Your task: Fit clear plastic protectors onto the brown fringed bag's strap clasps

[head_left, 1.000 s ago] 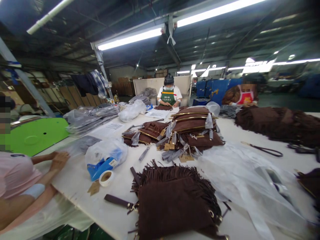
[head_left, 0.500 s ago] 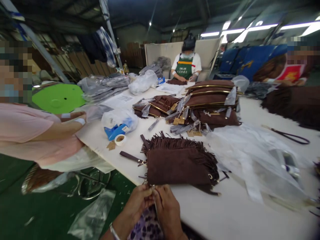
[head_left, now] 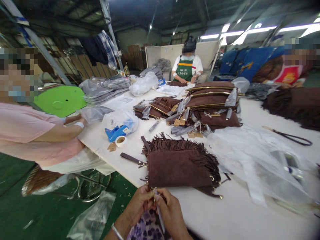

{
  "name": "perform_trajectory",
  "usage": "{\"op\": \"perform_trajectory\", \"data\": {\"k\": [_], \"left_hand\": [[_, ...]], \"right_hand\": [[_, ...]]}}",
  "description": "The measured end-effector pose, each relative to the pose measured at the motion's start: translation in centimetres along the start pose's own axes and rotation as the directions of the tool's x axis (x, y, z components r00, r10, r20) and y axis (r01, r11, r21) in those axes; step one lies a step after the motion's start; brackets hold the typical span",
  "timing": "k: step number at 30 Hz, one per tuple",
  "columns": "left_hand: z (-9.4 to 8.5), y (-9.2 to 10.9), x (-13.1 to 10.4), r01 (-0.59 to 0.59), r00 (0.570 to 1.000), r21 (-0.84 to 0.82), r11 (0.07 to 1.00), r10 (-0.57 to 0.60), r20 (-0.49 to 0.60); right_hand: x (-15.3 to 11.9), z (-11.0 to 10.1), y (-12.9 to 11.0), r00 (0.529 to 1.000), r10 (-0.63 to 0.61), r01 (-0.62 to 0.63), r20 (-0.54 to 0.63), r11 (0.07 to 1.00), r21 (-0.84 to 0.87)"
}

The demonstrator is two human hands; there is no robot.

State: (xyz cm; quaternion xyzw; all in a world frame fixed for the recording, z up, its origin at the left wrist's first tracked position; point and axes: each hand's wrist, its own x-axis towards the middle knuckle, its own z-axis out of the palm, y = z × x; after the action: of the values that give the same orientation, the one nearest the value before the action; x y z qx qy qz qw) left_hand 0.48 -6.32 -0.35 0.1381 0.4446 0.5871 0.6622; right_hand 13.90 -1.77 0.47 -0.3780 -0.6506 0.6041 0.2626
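A dark brown suede bag (head_left: 177, 168) with long fringe lies flat at the table's near edge. Its wristlet strap (head_left: 131, 158) sticks out to the left from a gold clasp. Just below the bag's near left corner, my left hand (head_left: 140, 205) is closed in a pinch, fingertips against those of my right hand. A bit of shiny metal shows between them, but what the left fingers grip is mostly hidden. My right hand (head_left: 170, 208) is closed around a narrow strap in clear plastic wrap (head_left: 160, 215), which hangs down toward my lap.
Brown bags with gold zips (head_left: 212, 96) are stacked beyond the fringed bag. A blue tape dispenser (head_left: 116, 132) and a tape roll (head_left: 121, 141) stand left. Clear plastic sheeting (head_left: 252, 160) spreads at right. Co-workers sit left (head_left: 32, 126), across (head_left: 186, 68) and right (head_left: 287, 71).
The plastic-wrapped strap shows more plainly below my right hand, whose fingers have shifted slightly. Both hands stay at the bag's corner. The bag lies nearly as before.
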Motion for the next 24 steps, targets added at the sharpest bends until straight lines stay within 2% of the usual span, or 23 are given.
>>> {"op": "perform_trajectory", "data": {"k": [3, 8, 12, 15, 18, 21, 24], "left_hand": [[0.0, -0.1, 0.4, -0.003, 1.0, -0.042, 0.999, 0.003, 0.007], [-0.7, -1.5, 1.2, 0.113, 0.992, -0.155, 0.981, -0.12, -0.036], [-0.8, -2.9, 1.8, 0.176, 0.979, -0.184, 0.967, -0.192, -0.072], [-0.4, -3.4, 2.2, 0.17, 0.976, -0.187, 0.968, -0.192, -0.106], [0.1, -3.6, 2.2, 0.09, 0.982, -0.184, 0.979, -0.117, -0.146], [0.5, -3.5, 1.6, 0.019, 0.986, -0.174, 0.985, -0.048, -0.163], [0.7, -3.2, 0.2, -0.014, 0.993, -0.161, 0.987, -0.006, -0.12]], "right_hand": [[0.1, 0.3, 0.3, 0.999, 0.034, -0.033, -0.012, 0.997, 0.066], [0.4, 1.0, 1.0, 0.998, 0.059, -0.06, 0.01, 0.961, 0.269], [0.8, 1.4, 1.7, 0.992, 0.107, -0.128, 0.071, 0.819, 0.559], [1.1, 1.5, 1.9, 0.987, 0.117, -0.162, 0.112, 0.717, 0.678], [1.3, 1.3, 2.0, 0.986, 0.137, -0.166, 0.095, 0.736, 0.656], [1.0, 0.9, 2.1, 0.981, 0.177, -0.191, 0.078, 0.824, 0.533], [0.3, -0.1, 2.1, 0.985, 0.162, -0.175, 0.065, 0.912, 0.371]]}}
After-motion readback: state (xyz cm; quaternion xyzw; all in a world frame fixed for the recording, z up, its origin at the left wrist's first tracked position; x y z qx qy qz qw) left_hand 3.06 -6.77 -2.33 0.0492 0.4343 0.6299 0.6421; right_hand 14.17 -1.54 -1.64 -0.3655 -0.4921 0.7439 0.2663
